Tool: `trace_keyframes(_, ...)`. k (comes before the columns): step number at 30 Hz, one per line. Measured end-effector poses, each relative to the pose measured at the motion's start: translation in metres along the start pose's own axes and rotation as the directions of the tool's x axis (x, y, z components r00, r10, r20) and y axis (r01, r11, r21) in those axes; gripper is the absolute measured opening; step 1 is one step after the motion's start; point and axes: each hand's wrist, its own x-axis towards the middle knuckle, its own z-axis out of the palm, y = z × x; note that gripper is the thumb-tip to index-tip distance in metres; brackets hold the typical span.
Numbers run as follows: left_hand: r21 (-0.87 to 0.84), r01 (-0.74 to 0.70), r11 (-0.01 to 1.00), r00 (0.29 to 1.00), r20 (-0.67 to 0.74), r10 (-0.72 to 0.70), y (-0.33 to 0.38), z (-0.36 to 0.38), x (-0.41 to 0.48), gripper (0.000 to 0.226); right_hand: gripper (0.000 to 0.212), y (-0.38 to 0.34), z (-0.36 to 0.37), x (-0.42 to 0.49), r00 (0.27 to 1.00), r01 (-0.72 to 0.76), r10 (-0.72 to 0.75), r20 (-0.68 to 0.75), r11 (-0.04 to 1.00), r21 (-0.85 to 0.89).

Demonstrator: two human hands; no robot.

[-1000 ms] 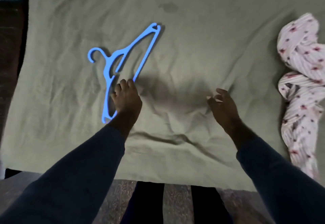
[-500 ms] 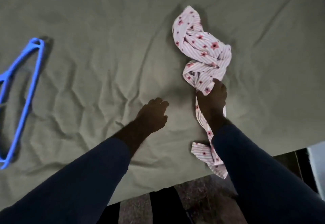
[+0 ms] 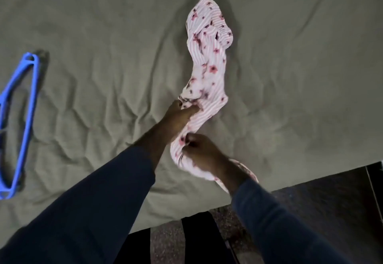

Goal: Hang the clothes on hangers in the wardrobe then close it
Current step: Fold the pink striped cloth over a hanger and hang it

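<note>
A crumpled pink-and-white striped garment (image 3: 209, 56) with dark red flowers lies stretched in a long twist on the olive bed sheet (image 3: 103, 35). My left hand (image 3: 178, 114) grips the garment at its middle, fingers curled into the cloth. My right hand (image 3: 199, 149) pinches the lower part of the same garment near the bed's front edge; its end is hidden under my wrist. A blue plastic hanger (image 3: 18, 118) lies flat at the far left, partly cut off by the frame, well apart from both hands.
The wrinkled sheet covers the whole bed. The bed's front edge (image 3: 290, 187) runs diagonally at the lower right, with dark floor (image 3: 321, 201) beyond it. My legs stand at the bottom middle. No wardrobe is in view.
My left hand left the hanger, crossed to the right and took hold of the garment. My right hand slid lower on it. The garment has been pulled out longer.
</note>
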Motion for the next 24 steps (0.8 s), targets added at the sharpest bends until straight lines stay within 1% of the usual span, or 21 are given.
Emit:
trace_keyframes(1, 0.013, 0.021, 1.000, 1.000, -0.009, -0.021, 0.001, 0.000, -0.003, 0.037, 0.006, 0.000, 0.016, -0.012, 0.999, 0.039, -0.038, 0.033, 0.999, -0.025)
trace_keyframes(3, 0.017, 0.034, 0.999, 0.998, -0.046, -0.033, 0.003, -0.002, -0.015, 0.029, 0.012, 0.010, 0.032, -0.022, 0.997, 0.070, -0.069, -0.030, 0.997, 0.041)
trace_keyframes(4, -0.026, 0.052, 0.998, 0.998, -0.040, -0.053, 0.006, -0.004, -0.023, 0.025, 0.016, 0.015, 0.032, -0.023, 0.991, 0.048, -0.026, -0.135, 0.985, 0.165)
trace_keyframes(5, -0.092, 0.094, 0.991, 0.996, 0.004, -0.094, 0.007, -0.009, -0.030, 0.025, 0.019, 0.014, 0.026, -0.024, 0.965, 0.024, 0.065, -0.254, 0.942, 0.333)
trace_keyframes(6, -0.154, 0.146, 0.977, 0.987, 0.088, -0.133, 0.009, -0.017, -0.040, 0.026, 0.023, 0.012, 0.017, -0.024, 0.925, 0.032, 0.180, -0.336, 0.843, 0.538)
trace_keyframes(7, -0.201, 0.214, 0.956, 0.964, 0.202, -0.174, 0.011, -0.026, -0.050, 0.029, 0.028, 0.010, 0.008, -0.021, 0.895, 0.059, 0.285, -0.344, 0.689, 0.723)
trace_keyframes(8, -0.224, 0.278, 0.934, 0.925, 0.324, -0.197, 0.010, -0.034, -0.060, 0.030, 0.034, 0.007, -0.003, -0.018, 0.884, 0.076, 0.350, -0.309, 0.545, 0.835)
trace_keyframes(9, -0.170, 0.326, 0.930, 0.875, 0.428, -0.229, 0.008, -0.045, -0.070, 0.025, 0.039, 0.002, -0.012, -0.015, 0.886, 0.066, 0.377, -0.270, 0.474, 0.878)
trace_keyframes(10, -0.042, 0.358, 0.933, 0.823, 0.487, -0.293, 0.005, -0.053, -0.079, 0.018, 0.042, -0.005, -0.019, -0.012, 0.901, 0.047, 0.372, -0.224, 0.429, 0.902)
trace_keyframes(12, 0.338, 0.311, 0.888, 0.741, 0.499, -0.449, -0.009, -0.072, -0.095, 0.012, 0.046, -0.022, -0.026, -0.005, 0.929, 0.035, 0.336, -0.153, 0.334, 0.942)
trace_keyframes(14, 0.678, 0.159, 0.717, 0.707, 0.428, -0.562, -0.033, -0.092, -0.099, 0.013, 0.037, -0.036, -0.021, 0.007, 0.949, 0.039, 0.296, -0.108, 0.230, 0.972)
trace_keyframes(15, 0.770, 0.084, 0.633, 0.692, 0.412, -0.593, -0.048, -0.101, -0.099, 0.023, 0.034, -0.040, -0.014, 0.014, 0.945, 0.035, 0.308, -0.106, 0.227, 0.973)
trace_keyframes(16, 0.815, 0.026, 0.579, 0.703, 0.397, -0.590, -0.066, -0.112, -0.097, 0.031, 0.034, -0.042, -0.002, 0.021, 0.934, 0.014, 0.342, -0.103, 0.254, 0.967)
trace_keyframes(17, 0.819, -0.016, 0.573, 0.759, 0.383, -0.527, -0.074, -0.119, -0.097, 0.028, 0.037, -0.045, 0.008, 0.026, 0.908, -0.014, 0.403, -0.114, 0.302, 0.953)
trace_keyframes(18, 0.794, -0.060, 0.605, 0.844, 0.364, -0.394, -0.079, -0.126, -0.095, 0.019, 0.039, -0.048, 0.017, 0.027, 0.887, -0.023, 0.440, -0.142, 0.349, 0.937)
trace_keyframes(19, 0.723, -0.031, 0.690, 0.926, 0.281, -0.252, -0.079, -0.134, -0.094, 0.016, 0.039, -0.051, 0.028, 0.027, 0.872, 0.014, 0.439, -0.216, 0.418, 0.908)
trace_keyframes(20, 0.625, -0.014, 0.781, 0.982, 0.154, -0.105, -0.078, -0.140, -0.090, 0.020, 0.040, -0.052, 0.037, 0.026, 0.863, 0.095, 0.387, -0.325, 0.507, 0.857)
trace_keyframes(21, 0.521, 0.015, 0.853, 1.000, -0.005, -0.015, -0.070, -0.144, -0.089, 0.024, 0.042, -0.057, 0.046, 0.020, 0.845, 0.185, 0.285, -0.452, 0.638, 0.747)
trace_keyframes(22, 0.428, 0.005, 0.904, 0.989, -0.135, 0.059, -0.062, -0.146, -0.085, 0.028, 0.043, -0.063, 0.055, 0.012, 0.822, 0.254, 0.147, -0.550, 0.770, 0.585)
trace_keyframes(23, 0.334, -0.013, 0.942, 0.974, -0.211, 0.088, -0.047, -0.146, -0.084, 0.033, 0.049, -0.068, 0.064, 0.002, 0.815, 0.282, 0.000, -0.579, 0.873, 0.397)
trace_keyframes(24, 0.218, -0.044, 0.975, 0.971, -0.221, 0.094, -0.034, -0.146, -0.084, 0.039, 0.058, -0.072, 0.074, -0.007, 0.834, 0.267, -0.133, -0.536, 0.947, 0.180)
